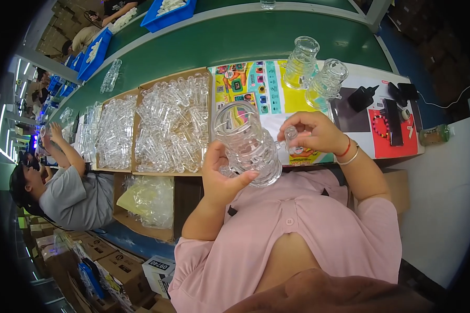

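Note:
My left hand (225, 175) is wrapped round a large clear ribbed vessel (249, 148), tilted with its round mouth toward the far left. In my right hand (318, 133) a small clear piece with a rounded end (291, 133) is pinched between thumb and fingers. It meets or nearly meets the vessel's right side; whether the two touch I cannot tell. Beyond my right hand, two similar clear vessels (301, 61) stand on the printed sheet. To the left, a cardboard tray (210, 104) is full of small clear tube-like pieces (172, 125).
A second cardboard tray (133, 99) of clear pieces adjoins the first. On the right lie a black bottle (363, 98), a phone (394, 122) and a beaded bracelet (380, 127). Behind runs the green belt (235, 39) with blue bins (168, 23). A co-worker in grey (73, 198) sits at left.

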The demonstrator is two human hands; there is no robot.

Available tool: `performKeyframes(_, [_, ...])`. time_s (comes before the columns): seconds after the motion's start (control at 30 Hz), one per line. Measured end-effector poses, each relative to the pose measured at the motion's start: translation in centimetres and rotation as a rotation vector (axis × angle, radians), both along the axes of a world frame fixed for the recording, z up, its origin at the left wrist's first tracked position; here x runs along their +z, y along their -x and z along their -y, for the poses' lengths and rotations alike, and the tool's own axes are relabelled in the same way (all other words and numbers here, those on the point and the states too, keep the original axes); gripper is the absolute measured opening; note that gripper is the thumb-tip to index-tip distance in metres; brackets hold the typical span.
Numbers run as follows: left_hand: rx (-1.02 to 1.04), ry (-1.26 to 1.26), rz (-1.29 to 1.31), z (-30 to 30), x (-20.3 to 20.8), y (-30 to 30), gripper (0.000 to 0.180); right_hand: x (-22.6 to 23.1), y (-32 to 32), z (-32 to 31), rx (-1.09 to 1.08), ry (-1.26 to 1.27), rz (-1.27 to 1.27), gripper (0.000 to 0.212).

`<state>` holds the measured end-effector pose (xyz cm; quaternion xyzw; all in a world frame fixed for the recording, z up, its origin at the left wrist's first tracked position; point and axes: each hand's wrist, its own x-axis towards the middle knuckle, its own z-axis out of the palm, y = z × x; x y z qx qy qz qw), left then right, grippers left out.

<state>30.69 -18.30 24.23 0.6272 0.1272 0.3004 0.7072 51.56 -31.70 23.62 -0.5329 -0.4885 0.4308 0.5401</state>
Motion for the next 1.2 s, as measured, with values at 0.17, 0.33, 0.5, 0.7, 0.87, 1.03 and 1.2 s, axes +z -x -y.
performKeyframes(0.17, [-0.031, -0.031, -0.009, 0.9, 0.4, -0.5, 0.071, -0.1, 1.0, 1.4, -0.037, -0.049, -0.100, 0.036])
performKeyframes(0.33, [-0.048, -0.002, -0.006, 1.1, 0.1, -0.7, 0.071, 0.0, 1.3, 1.8, -0.061, -0.065, 0.006, 0.037])
performKeyframes(0.5, [-0.057, 0.119, 0.001, 1.2, -0.1, -0.9, 0.073, 1.3, 2.0, 2.7, -0.092, 0.034, 0.143, 0.048])
performKeyframes(0.7, [-0.264, 0.100, 0.083, 2.3, 0.1, -0.7, 0.069, 3.1, 2.8, 1.3, -0.105, -0.372, -0.326, 0.064])
performKeyframes(0.87, [-0.455, -0.536, 0.412, 2.2, -2.3, -0.7, 0.067, 3.7, 5.1, 2.7, 0.106, -0.366, 0.204, 0.064])
performKeyframes(1.03, [-0.416, -0.762, 0.410, 4.9, -0.9, 2.2, 0.068, 1.7, 7.4, 5.8, 0.121, -0.502, 0.220, 0.056])
performKeyframes(1.2, [-0.401, -0.682, 0.270, 4.8, -0.1, 0.7, 0.062, 0.5, 7.2, 5.7, 0.023, -0.361, 0.066, 0.053])
